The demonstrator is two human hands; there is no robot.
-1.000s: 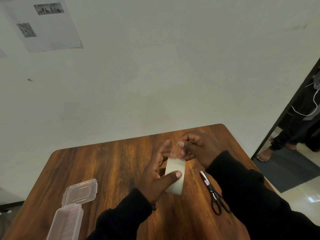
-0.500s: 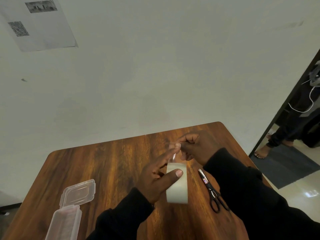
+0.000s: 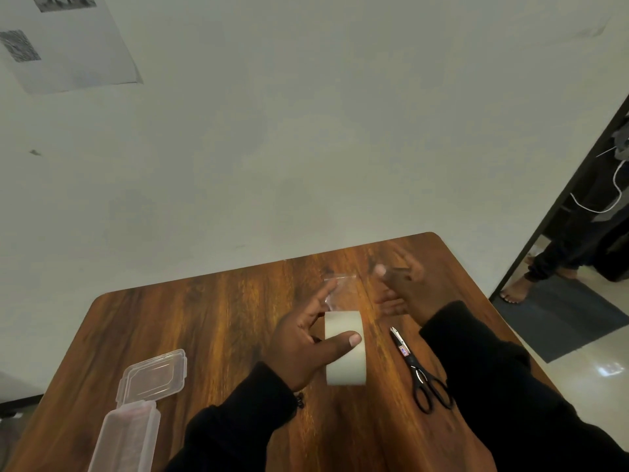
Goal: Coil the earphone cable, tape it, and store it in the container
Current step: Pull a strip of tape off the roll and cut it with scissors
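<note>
My left hand [image 3: 308, 338] grips a roll of clear tape [image 3: 345, 356] above the wooden table [image 3: 218, 318], thumb across its face. A short clear strip of tape [image 3: 335, 287] sticks up from the roll by my left forefinger. My right hand [image 3: 403, 287] is blurred, just right of the strip, fingers apart and holding nothing. A clear plastic container [image 3: 126, 441] with its lid [image 3: 155, 373] flipped open lies at the near left corner. The earphone cable is not in view.
Black scissors [image 3: 420, 373] lie shut on the table just right of the roll, beside my right sleeve. A white wall stands behind the table. A doorway at the right shows a person's bare feet [image 3: 519, 289] on a dark mat.
My right hand pulled a strip off the roll, then let go of it and moved off to the right. The roll dropped slightly nearer to me in my left hand.
</note>
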